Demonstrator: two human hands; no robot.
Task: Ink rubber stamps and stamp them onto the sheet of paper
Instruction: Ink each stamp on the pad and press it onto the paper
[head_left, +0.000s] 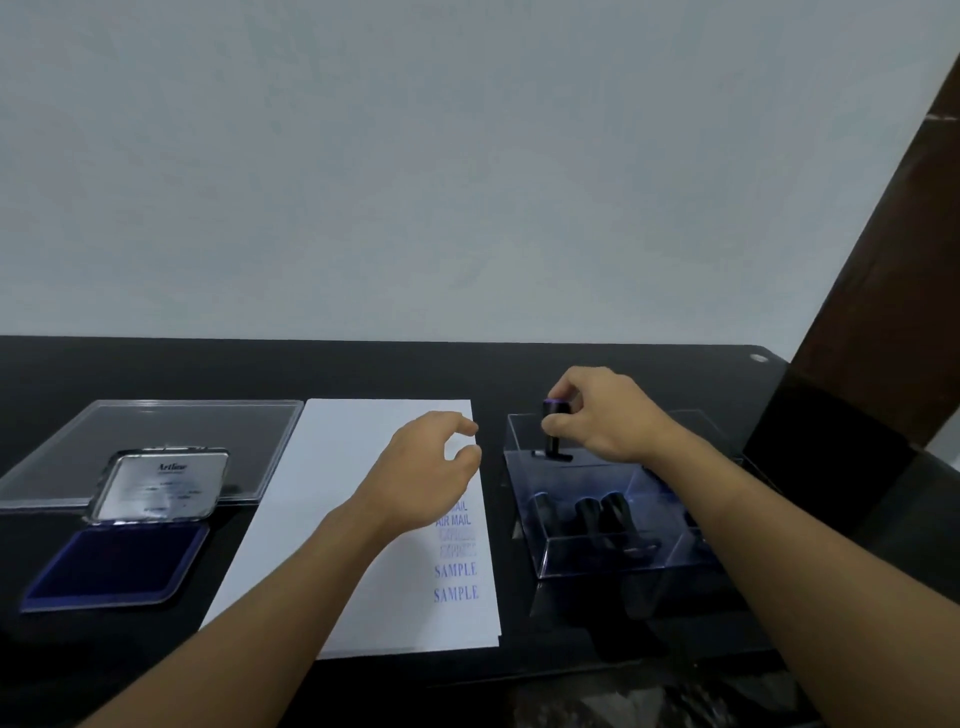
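Note:
A white sheet of paper (343, 519) lies in the middle of the black table, with blue prints reading AIR MAIL, EXPRESS and SAMPLE down its right side. My left hand (426, 467) hovers over that side of the sheet, fingers curled apart and holding nothing. My right hand (602, 415) grips a black rubber stamp (551, 431) by its handle, upright over the far left part of a clear plastic box (597, 561). Several more black stamps (605, 519) lie inside the box. An open blue ink pad (114, 566) sits at the left, its lid (161, 486) raised.
A clear plastic lid (150, 426) lies flat behind the ink pad at the far left. A dark wooden post (883, 312) rises at the right behind the box. The table's front edge runs below the paper. A pale wall stands behind the table.

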